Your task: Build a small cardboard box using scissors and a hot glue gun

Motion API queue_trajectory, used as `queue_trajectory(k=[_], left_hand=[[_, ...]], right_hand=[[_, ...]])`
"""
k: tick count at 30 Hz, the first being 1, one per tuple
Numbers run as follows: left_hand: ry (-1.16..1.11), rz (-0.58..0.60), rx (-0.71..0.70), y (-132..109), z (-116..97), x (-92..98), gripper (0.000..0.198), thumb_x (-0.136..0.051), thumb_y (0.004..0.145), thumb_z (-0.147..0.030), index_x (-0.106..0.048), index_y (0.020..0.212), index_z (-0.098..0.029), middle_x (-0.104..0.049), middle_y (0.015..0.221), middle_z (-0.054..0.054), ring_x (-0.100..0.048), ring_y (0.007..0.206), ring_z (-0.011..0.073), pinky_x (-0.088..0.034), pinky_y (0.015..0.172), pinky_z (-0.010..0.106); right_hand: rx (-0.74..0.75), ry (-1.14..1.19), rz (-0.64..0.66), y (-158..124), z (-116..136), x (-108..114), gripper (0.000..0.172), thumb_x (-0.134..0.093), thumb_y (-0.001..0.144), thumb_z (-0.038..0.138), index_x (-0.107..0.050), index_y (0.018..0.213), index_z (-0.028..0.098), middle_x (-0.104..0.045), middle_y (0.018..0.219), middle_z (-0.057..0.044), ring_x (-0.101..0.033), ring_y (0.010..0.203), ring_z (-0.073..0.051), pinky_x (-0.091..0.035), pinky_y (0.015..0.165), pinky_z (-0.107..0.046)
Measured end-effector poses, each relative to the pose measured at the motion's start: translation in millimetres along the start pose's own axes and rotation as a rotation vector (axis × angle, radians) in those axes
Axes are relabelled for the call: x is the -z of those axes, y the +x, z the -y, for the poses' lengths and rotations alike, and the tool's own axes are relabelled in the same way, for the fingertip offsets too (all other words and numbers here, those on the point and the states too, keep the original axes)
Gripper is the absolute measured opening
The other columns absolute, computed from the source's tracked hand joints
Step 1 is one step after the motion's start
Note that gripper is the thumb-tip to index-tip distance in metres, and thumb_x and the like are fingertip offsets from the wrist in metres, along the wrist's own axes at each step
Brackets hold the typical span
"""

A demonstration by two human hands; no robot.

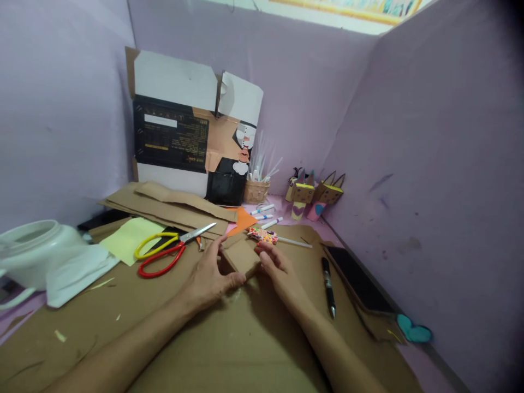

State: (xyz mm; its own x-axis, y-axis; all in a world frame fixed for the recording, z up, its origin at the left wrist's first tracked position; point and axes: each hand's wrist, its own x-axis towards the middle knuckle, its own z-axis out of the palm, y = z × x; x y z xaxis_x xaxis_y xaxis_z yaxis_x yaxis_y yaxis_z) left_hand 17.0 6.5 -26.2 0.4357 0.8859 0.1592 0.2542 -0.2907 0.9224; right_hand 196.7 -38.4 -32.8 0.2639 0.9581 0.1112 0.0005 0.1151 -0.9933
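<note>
A small brown cardboard box (pixel 243 256) sits between my two hands, just above or on the cardboard sheet covering the table. My left hand (pixel 215 273) grips its left side, thumb along the near edge and fingers at the far left corner. On the opposite side, the fingers of my right hand (pixel 276 265) are closed against the box's right corner. Behind it lies a glue gun with a colourful pattern (pixel 262 235), a glue stick (pixel 295 242) pointing right from it. Scissors (pixel 164 254) with one yellow and one red handle rest left of my left hand.
Cardboard strips (pixel 176 207), yellow paper (pixel 130 240) and a white pot (pixel 41 251) occupy the left. Markers (pixel 268 222), a basket of sticks (pixel 256 192) and cardboard animal figures (pixel 303 194) stand behind. A pen (pixel 328 286) and dark phone-like slab (pixel 360 278) lie right. Walls enclose the table.
</note>
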Motion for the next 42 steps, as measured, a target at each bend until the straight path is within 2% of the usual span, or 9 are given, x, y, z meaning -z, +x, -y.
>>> queue_trajectory(k=[4,7,13,18,21,24,27,33,42], left_hand=[[0.145,-0.075,0.005,-4,-11,8.1,0.061,-0.043,0.083,-0.055,-0.041,0.131,-0.017,-0.056,0.115,0.012,-0.057,0.1,0.0273,-0.046,0.086,0.041],[0.209,-0.157,0.073,4,-11,14.9,0.053,-0.035,0.087,-0.052,-0.052,0.122,-0.015,-0.062,0.11,0.011,-0.057,0.102,0.027,-0.044,0.087,0.039],[0.342,0.035,0.046,12,-7,15.5,0.046,-0.039,0.085,-0.049,-0.07,0.096,-0.017,-0.068,0.101,0.011,-0.059,0.098,0.03,-0.042,0.088,0.042],[0.007,0.144,0.012,8,-11,16.7,0.039,-0.053,0.077,-0.037,-0.065,0.107,-0.015,-0.068,0.106,0.01,-0.06,0.099,0.028,-0.044,0.09,0.04],[-0.243,0.161,0.035,6,-9,14.7,0.056,-0.061,0.064,-0.026,-0.053,0.117,-0.014,-0.06,0.119,0.014,-0.058,0.104,0.0279,-0.046,0.089,0.04],[-0.176,0.116,0.058,3,-9,9.1,0.065,-0.058,0.058,-0.015,-0.045,0.122,-0.015,-0.055,0.12,0.014,-0.057,0.104,0.0259,-0.046,0.089,0.04],[-0.055,0.105,0.059,2,-9,5.2,0.077,-0.058,0.057,-0.011,-0.035,0.13,-0.014,-0.054,0.114,0.011,-0.057,0.099,0.0233,-0.047,0.087,0.038],[-0.022,0.181,-0.016,6,-4,5.9,0.06,-0.062,0.06,-0.013,-0.048,0.119,-0.015,-0.06,0.113,0.01,-0.059,0.097,0.0232,-0.048,0.085,0.036],[-0.138,0.243,-0.024,8,-5,4.6,0.049,-0.063,0.06,-0.011,-0.059,0.108,-0.017,-0.068,0.105,0.005,-0.061,0.1,0.0227,-0.046,0.088,0.034]], right_hand=[[-0.039,-0.095,0.013,-3,2,0,0.052,-0.065,0.067,0.057,-0.065,0.103,0.018,-0.067,0.111,-0.011,-0.059,0.107,-0.029,-0.044,0.092,-0.042],[-0.031,-0.242,-0.007,-5,7,0,0.052,-0.061,0.071,0.056,-0.065,0.105,0.016,-0.068,0.109,-0.011,-0.061,0.1,-0.027,-0.045,0.087,-0.039],[0.004,-0.643,0.121,-15,17,-7,0.035,-0.058,0.077,0.045,-0.069,0.09,0.015,-0.07,0.083,-0.009,-0.062,0.074,-0.023,-0.045,0.067,-0.034],[-0.049,-0.33,0.168,-16,15,-12,0.041,-0.066,0.068,0.033,-0.06,0.105,0.017,-0.067,0.088,-0.007,-0.062,0.075,-0.022,-0.049,0.069,-0.034],[0.002,-0.108,0.113,-14,11,-10,0.06,-0.074,0.057,0.022,-0.052,0.113,0.023,-0.06,0.113,-0.008,-0.062,0.093,-0.023,-0.05,0.081,-0.037],[0.199,-0.08,0.119,-11,5,-6,0.073,-0.068,0.058,0.011,-0.044,0.125,0.026,-0.046,0.134,-0.008,-0.049,0.12,-0.025,-0.038,0.102,-0.041],[0.217,-0.193,0.206,-9,0,-3,0.078,-0.06,0.057,0.002,-0.041,0.13,0.025,-0.043,0.139,-0.008,-0.037,0.132,-0.025,-0.025,0.112,-0.043],[0.07,-0.029,0.274,-7,-3,-3,0.087,-0.069,0.057,0.013,-0.033,0.137,0.022,-0.046,0.137,-0.012,-0.045,0.127,-0.027,-0.036,0.105,-0.043],[0.034,-0.058,0.243,-4,4,-2,0.071,-0.081,0.053,0.024,-0.058,0.12,0.021,-0.066,0.118,-0.007,-0.058,0.113,-0.028,-0.039,0.103,-0.045]])
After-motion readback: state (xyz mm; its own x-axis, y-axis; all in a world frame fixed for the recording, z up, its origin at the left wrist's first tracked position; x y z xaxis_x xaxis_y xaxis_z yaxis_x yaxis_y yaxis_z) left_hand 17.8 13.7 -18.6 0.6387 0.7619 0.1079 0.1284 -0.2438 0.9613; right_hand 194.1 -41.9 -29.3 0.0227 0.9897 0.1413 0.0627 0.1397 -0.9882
